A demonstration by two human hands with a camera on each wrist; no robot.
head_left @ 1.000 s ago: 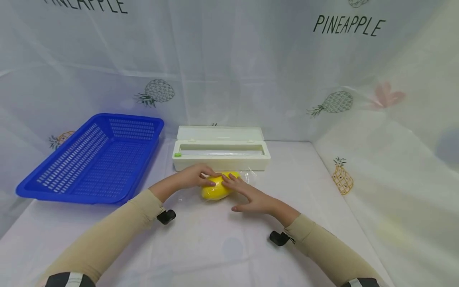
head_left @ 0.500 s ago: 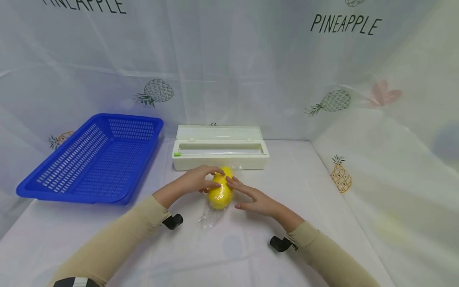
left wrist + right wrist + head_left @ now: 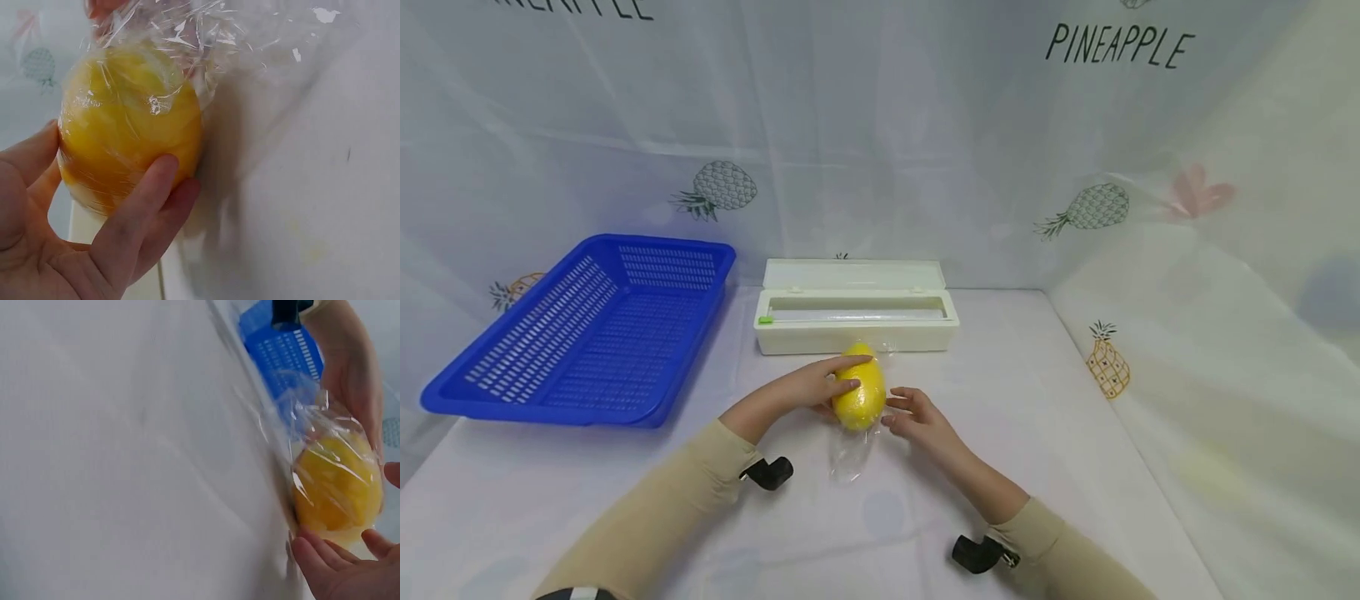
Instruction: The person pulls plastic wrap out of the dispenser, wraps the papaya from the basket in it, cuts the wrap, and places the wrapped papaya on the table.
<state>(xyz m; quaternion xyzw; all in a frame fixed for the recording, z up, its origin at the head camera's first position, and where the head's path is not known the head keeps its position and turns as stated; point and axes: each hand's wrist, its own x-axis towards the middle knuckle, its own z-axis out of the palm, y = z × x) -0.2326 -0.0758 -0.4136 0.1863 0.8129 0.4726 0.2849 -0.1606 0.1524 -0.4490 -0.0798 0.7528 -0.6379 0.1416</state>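
A smooth, rounded yellow fruit (image 3: 861,393) is wrapped in clear cling film; its exact kind is hard to tell. My left hand (image 3: 811,387) grips it from the left, with thumb and fingers curled round its side in the left wrist view. Loose cling film (image 3: 250,31) spreads out from one end of the fruit and hangs towards me. On the right side, my right hand (image 3: 927,427) is beside the fruit with its fingers loosely bent. In the right wrist view, its fingertips (image 3: 306,550) lie at the film-covered end, while the hand stays spread.
Behind the fruit stands a white cling film dispenser (image 3: 857,337) with its lid raised and a green slider (image 3: 765,320) at its left. A blue plastic basket (image 3: 651,333) sits to the left on the white-covered table (image 3: 1015,375). A printed curtain (image 3: 880,167) hangs behind.
The fruit has turned from lying slanted to more upright, its loose film now towards me. My right hand has drawn back from its top to its lower right; my left hand grips it.
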